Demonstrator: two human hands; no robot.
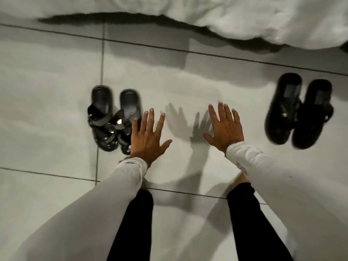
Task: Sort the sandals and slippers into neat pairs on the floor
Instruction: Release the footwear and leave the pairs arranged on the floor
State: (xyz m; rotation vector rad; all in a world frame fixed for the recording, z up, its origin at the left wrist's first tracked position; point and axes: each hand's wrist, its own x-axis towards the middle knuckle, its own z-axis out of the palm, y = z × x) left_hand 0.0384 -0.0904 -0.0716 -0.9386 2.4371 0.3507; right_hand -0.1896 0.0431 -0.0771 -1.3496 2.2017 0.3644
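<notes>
— Two pairs, both already side by side on the floor (pixel 56 113). The strappy sandals (pixel 114 119) sit just off the little-finger side of the left hand (pixel 148 135); the black slippers (pixel 298 112) lie well apart from the right hand (pixel 225 127), out past its little finger.

— And the grip on each side?

— Both spread flat, fingers splayed, holding nothing. The left one overlaps the near sandal in view; I cannot tell whether it touches.

— How would they handle?

— Light, I'd judge. The sandals look like moulded soles, fairly stiff, with crossed straps and metal buckles; the straps would give the easiest hold, or a pinch at the heel rim. The slippers look softer and thicker, so pinching both inner walls together should lift the pair at once. Nothing fragile, though glossy soles may skid on smooth tile.

— Room to move?

— Plenty of bare tile between the two hands and ahead of the fingertips. Beyond that hangs white bedding (pixel 263 19), with shadow beneath its edge; a nudged shoe could slide under. Behind the wrists are the person's own legs (pixel 135 223).
</notes>
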